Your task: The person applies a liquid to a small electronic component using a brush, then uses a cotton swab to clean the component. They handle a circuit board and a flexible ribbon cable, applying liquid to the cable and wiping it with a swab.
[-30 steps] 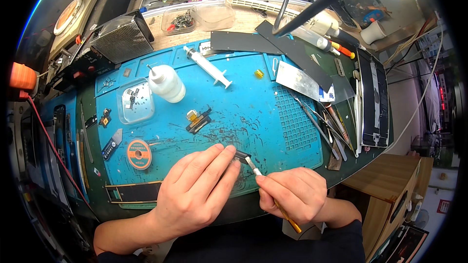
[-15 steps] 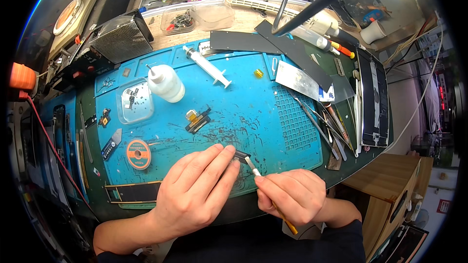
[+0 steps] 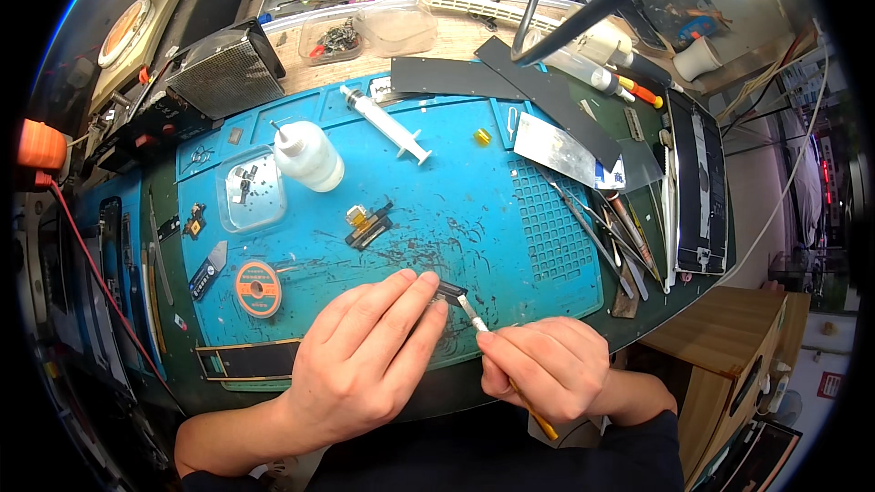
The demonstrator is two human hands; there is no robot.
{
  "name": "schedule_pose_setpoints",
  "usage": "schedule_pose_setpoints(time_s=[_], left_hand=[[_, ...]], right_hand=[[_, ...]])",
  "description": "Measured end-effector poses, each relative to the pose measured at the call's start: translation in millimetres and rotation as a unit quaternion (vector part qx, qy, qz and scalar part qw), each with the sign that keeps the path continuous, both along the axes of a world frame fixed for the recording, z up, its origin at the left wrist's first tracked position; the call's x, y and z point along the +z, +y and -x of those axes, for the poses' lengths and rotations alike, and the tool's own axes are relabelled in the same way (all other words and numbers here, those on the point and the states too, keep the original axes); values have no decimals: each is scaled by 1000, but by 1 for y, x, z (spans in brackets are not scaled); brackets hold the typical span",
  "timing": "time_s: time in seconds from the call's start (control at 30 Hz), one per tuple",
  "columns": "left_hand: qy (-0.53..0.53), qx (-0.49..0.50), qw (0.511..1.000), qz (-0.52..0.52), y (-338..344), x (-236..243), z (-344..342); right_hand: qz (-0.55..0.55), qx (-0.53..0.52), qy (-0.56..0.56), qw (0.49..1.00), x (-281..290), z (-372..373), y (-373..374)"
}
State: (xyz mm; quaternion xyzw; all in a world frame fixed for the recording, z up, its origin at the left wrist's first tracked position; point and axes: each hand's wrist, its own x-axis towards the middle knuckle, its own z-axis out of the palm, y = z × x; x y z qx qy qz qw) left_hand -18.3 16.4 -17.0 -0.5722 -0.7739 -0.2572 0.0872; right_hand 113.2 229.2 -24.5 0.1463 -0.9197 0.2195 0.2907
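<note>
My left hand [image 3: 365, 346] is closed on a small black piece [image 3: 451, 292], its fingertips near the middle of the blue mat [image 3: 456, 182]. My right hand [image 3: 547, 364] grips a thin tool with a yellow handle [image 3: 536, 415] and a pale, flat tip [image 3: 469, 310], which touches the black piece. Just beyond my fingers lies a small assembly with gold-coloured flex [image 3: 367, 226]. An orange spool [image 3: 258, 290] sits left of my left hand, and a long dark strip [image 3: 251, 360] lies partly behind that hand.
A white squeeze bottle [image 3: 314, 164], syringe [image 3: 387, 128] and clear tub of small parts [image 3: 251, 191] are on the mat. Black plates [image 3: 447, 77], tweezers and tools [image 3: 629, 246], and a black panel [image 3: 697, 182] lie back and right. A black arm [image 3: 592, 18] overhangs the bench.
The hands, the black piece and the tool are in almost the same place as a second ago; only a very slight shift shows.
</note>
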Motion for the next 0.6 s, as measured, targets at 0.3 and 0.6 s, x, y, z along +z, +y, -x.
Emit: schedule_pose_setpoints(time_s=[0.3, 0.6], left_hand=[[-2, 2, 1000, 0, 0, -1, 0], [-3, 0, 1000, 2, 0, 0, 0]], right_hand=[[-2, -1, -3, 1000, 1, 1, 0], [-4, 4, -2, 1000, 0, 2, 0]])
